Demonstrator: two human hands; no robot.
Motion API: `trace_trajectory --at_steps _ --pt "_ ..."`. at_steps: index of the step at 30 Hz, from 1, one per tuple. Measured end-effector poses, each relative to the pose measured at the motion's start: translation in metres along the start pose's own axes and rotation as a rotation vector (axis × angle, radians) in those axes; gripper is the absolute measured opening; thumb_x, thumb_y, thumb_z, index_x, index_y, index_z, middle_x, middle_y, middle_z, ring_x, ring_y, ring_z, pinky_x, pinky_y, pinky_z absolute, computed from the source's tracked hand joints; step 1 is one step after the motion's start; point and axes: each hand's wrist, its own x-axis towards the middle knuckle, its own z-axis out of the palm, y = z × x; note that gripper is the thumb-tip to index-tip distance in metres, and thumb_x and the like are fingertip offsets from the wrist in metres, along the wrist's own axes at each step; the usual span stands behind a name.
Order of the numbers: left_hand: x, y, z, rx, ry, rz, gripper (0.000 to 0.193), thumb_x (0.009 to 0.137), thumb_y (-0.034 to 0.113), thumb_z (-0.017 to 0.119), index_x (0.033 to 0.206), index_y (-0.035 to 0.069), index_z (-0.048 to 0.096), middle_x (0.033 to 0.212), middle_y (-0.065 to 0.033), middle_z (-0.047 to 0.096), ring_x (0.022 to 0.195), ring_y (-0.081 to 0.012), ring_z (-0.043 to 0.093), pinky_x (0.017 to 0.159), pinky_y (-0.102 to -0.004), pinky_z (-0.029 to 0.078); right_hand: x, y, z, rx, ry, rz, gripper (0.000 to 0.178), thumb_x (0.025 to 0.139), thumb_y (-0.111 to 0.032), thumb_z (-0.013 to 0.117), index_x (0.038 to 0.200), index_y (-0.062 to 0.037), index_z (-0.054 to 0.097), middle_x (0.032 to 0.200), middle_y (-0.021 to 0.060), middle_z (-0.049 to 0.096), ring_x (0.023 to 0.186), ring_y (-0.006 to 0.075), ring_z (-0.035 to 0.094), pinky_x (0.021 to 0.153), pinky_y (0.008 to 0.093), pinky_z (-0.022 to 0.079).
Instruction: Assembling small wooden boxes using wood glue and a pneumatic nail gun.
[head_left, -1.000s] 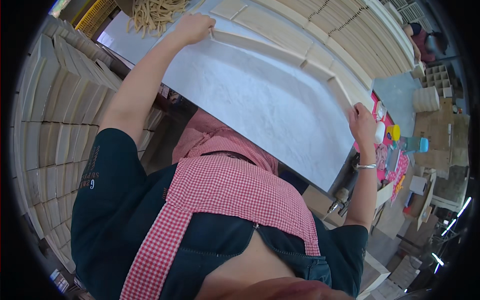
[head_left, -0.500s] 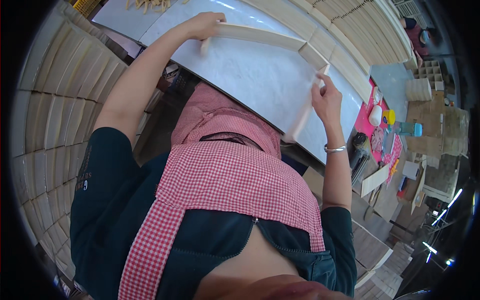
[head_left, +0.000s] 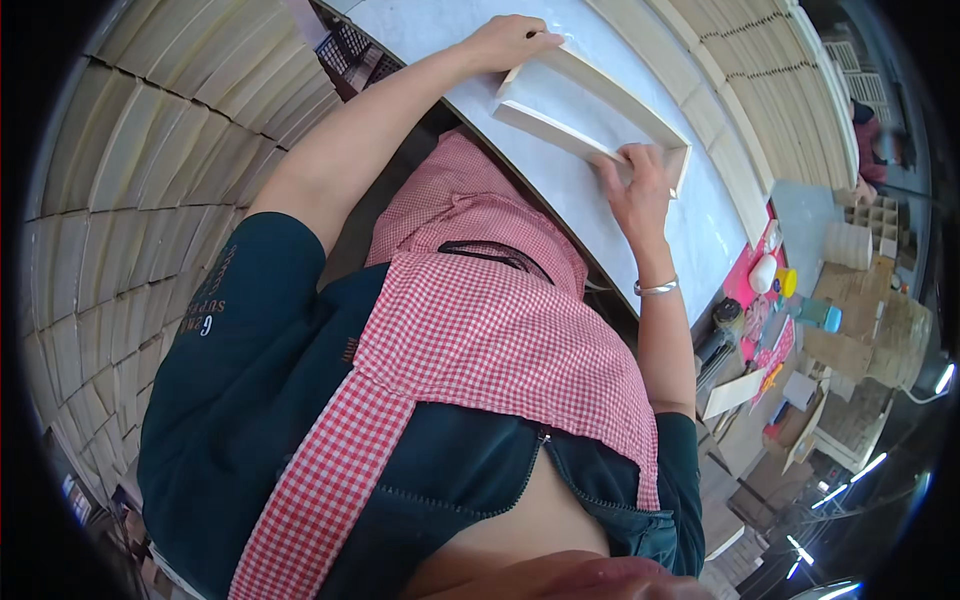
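A pale wooden strip frame [head_left: 628, 98] stands on edge on the white tabletop, bent into a long, narrow rectangle. My left hand [head_left: 512, 44] grips its far left corner, fingers closed over the end of the far side. With thumb and fingers, my right hand [head_left: 642, 196] pinches the near long side close to the right end. The short right side stands just beyond my right fingers. At the left, the near side's end lies close to the short left piece; whether they touch I cannot tell.
Rows of pale wooden pieces [head_left: 760, 60] line the table's far side. Tall stacks of boards [head_left: 160, 150] rise at my left. To the right, a pink cloth [head_left: 742, 280] bears a white bottle [head_left: 763, 274] and a yellow-lidded jar [head_left: 786, 282]. A person [head_left: 872, 150] is at the far right.
The blurred strip on the right has swung round to lie along the far side, closing up the open shape. Both hands now sit nearer each other, and the view has shifted.
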Motion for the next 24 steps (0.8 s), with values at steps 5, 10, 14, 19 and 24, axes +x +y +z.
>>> trace_trajectory --at_steps 5,10,14,19,24 --pt "-0.007 0.005 0.002 -0.049 0.025 -0.043 0.052 0.098 0.053 0.055 0.103 0.003 0.072 0.092 -0.0137 0.072 0.076 -0.0283 0.064 0.073 -0.0382 0.051 0.0 -0.002 0.005 0.083 -0.061 0.149 0.027 0.085 -0.027 0.079 0.094 -0.0055 0.065 0.084 0.0073 0.067 0.077 0.0241 0.062 0.077 0.0351 0.048" --pt "-0.01 0.009 0.007 -0.043 0.047 -0.063 0.052 0.099 0.053 0.055 0.103 0.003 0.072 0.093 -0.0133 0.071 0.077 -0.0261 0.064 0.072 -0.037 0.051 -0.001 -0.003 0.01 0.067 -0.032 0.145 0.026 0.087 -0.027 0.078 0.093 -0.0063 0.064 0.084 0.0065 0.067 0.077 0.0231 0.062 0.079 0.0343 0.047" --pt "-0.014 0.005 0.007 -0.099 0.027 -0.083 0.049 0.099 0.05 0.056 0.111 0.005 0.069 0.097 -0.0122 0.071 0.079 -0.0236 0.064 0.072 -0.0352 0.052 -0.001 -0.003 0.011 0.065 -0.018 0.137 0.026 0.087 -0.027 0.078 0.093 -0.0069 0.064 0.083 0.006 0.067 0.078 0.0229 0.062 0.08 0.0334 0.047" --pt "-0.031 -0.009 -0.014 -0.322 -0.163 -0.047 0.052 0.096 0.042 0.064 0.138 0.012 0.054 0.107 -0.0123 0.069 0.082 -0.0234 0.065 0.076 -0.034 0.055 0.002 -0.005 0.007 0.071 -0.044 0.172 0.025 0.087 -0.027 0.078 0.094 -0.0076 0.064 0.083 0.0057 0.067 0.078 0.0229 0.062 0.08 0.0332 0.047" --pt "-0.048 -0.012 -0.035 -0.233 -0.415 0.066 0.084 0.092 0.036 0.072 0.16 0.021 0.026 0.116 -0.0135 0.067 0.085 -0.0262 0.064 0.088 -0.0351 0.057 0.009 -0.013 0.006 0.093 -0.053 0.11 0.026 0.089 -0.026 0.076 0.103 -0.0071 0.064 0.092 0.0072 0.068 0.084 0.0238 0.063 0.082 0.0354 0.048"
